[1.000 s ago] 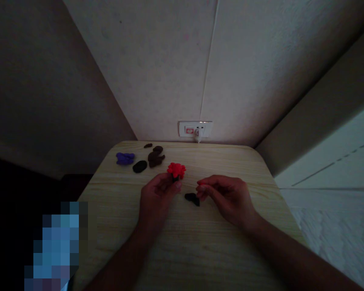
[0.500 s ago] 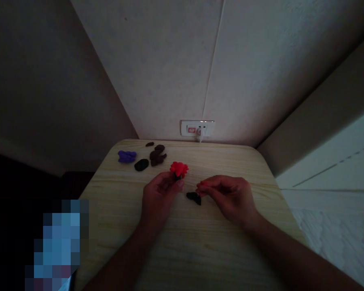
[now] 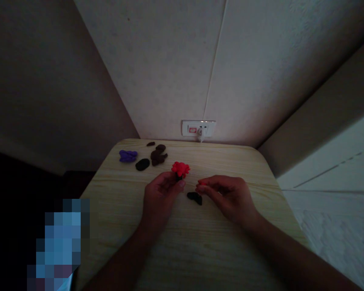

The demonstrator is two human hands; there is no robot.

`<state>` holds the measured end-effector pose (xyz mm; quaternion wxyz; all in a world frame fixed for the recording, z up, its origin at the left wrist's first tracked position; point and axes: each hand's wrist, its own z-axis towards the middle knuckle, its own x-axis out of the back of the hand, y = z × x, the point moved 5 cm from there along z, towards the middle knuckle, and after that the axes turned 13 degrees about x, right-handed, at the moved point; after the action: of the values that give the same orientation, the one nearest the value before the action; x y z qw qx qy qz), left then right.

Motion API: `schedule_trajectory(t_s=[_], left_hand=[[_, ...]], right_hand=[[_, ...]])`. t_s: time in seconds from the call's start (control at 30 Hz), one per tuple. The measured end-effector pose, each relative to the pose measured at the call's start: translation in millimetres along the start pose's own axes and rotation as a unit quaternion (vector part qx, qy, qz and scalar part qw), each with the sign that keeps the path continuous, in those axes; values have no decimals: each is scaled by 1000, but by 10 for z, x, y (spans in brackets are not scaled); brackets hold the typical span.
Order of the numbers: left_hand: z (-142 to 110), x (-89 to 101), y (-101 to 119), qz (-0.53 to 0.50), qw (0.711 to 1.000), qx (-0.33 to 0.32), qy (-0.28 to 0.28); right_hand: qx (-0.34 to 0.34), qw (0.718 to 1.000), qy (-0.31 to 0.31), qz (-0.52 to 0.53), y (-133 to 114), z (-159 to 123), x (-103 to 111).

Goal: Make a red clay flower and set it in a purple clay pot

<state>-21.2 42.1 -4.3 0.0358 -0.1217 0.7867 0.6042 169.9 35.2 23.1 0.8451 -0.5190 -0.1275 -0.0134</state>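
My left hand (image 3: 161, 194) is closed round the dark stem of a red clay-like flower (image 3: 180, 168), which stands upright above the thumb and fingers. Its petals spread outward in a ring. To the right, my right hand (image 3: 226, 196) pinches a small red piece of clay (image 3: 202, 184) between thumb and fingertips; the fingers hide part of it. The two hands are apart. A dark, bent lump of clay (image 3: 194, 197) lies on the table just below and left of the right fingertips.
On the wooden table (image 3: 182, 250), at the back left, lie a purple lump (image 3: 128, 156), a black flat oval (image 3: 142, 164) and several brown pieces (image 3: 158, 157). Behind the table, the wall holds a socket (image 3: 198, 128) with a plug in it. A pixelated patch covers the lower left.
The view has shifted slightly, so the table items appear a little further right. Both hands keep their grips and stay nearly in place; the red piece shows slightly more between the right fingertips.
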Motion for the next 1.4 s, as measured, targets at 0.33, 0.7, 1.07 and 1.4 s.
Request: schedule_trajectory(t_s=[0.33,0.7,1.07,1.4], left_hand=[[3,10,-27,8,1000,4,-11],[6,-20,-54,-10,999,11,-35],[-38,-129,-107,-59,993,28,-103],[-61,-160,-94,-51,990,24,-128]], right_hand=[[71,997,-33,16,-90,79,0],[-5,993,-20,113,77,74,-25],[-114,967,-15,229,184,-23,-186],[-133,965,-11,227,162,-14,-185]])
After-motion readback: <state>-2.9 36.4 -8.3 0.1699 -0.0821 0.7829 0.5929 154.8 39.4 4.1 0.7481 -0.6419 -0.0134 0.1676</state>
